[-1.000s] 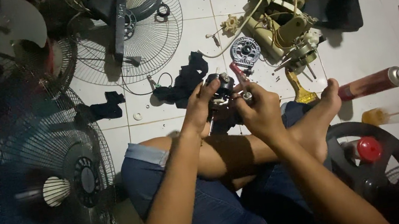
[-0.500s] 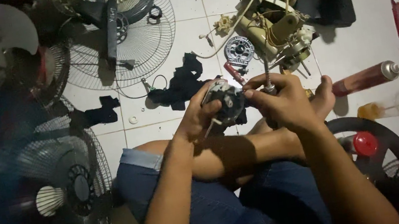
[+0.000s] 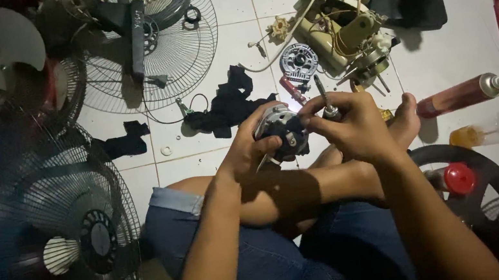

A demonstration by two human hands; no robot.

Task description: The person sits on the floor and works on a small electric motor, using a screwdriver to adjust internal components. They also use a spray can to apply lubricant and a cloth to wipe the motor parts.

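Fingers around fan motor

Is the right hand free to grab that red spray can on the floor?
Probably not right now. The right hand is busy gripping a metal rod at the fan motor. The red spray can lies apart on the tiles, nothing blocking it.
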